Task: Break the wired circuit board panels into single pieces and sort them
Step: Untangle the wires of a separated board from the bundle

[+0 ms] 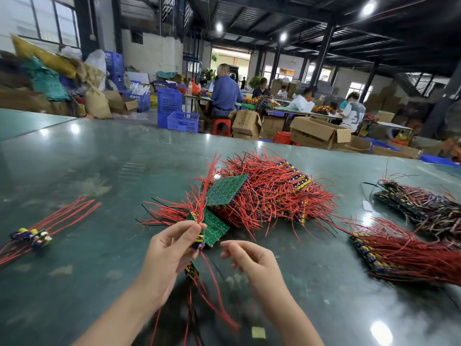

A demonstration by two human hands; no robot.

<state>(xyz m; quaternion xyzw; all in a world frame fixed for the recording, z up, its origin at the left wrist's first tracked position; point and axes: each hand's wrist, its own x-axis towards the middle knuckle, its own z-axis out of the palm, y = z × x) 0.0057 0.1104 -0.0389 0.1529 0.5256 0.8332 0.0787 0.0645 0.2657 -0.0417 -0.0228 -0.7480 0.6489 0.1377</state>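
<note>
Fingers (184,231) of the left hand (167,255) pinched a small circuit board piece (199,239) with red wires above the table (99,171) near its front edge. Fingers of the right hand (252,258) were loosely curled and held nothing. Behind them, the big pile of wired panels (264,193) lay mid-table, and sorted single pieces (32,237) lay near the left edge.

nothing readable is coming through from where i'm looking. the cardboard box (245,122) behind the far edge of the table is showing a block of dark print on its side, but it's blurring into smudges and i'm not making out a single word. the green circuit board panel (225,189) in the wire pile is showing only tiny pale marks, too small to read as letters or numbers.
</note>
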